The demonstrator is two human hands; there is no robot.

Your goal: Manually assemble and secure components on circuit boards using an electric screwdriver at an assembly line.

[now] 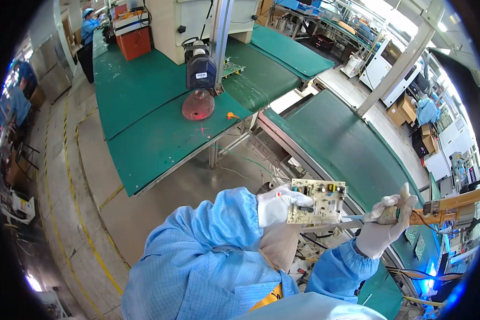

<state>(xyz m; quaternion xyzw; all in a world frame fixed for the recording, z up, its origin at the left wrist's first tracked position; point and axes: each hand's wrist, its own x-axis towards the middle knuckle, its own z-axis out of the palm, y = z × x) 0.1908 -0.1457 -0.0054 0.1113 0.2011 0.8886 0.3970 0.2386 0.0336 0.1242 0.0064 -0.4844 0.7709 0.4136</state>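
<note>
Circuit board (325, 205), in the head view, is up in the air before you, pinched in your gloved left hand (277, 206). Your gloved right hand (384, 221) has bent fingers near a thin blue stick (353, 217); I can't tell what it grips.

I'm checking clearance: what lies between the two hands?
In the head view: the circuit board, held by the left hand, then a thin bluish stick beside the right hand.

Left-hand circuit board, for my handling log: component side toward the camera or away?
Toward it: components show across the circuit board, held by the left hand.
</note>
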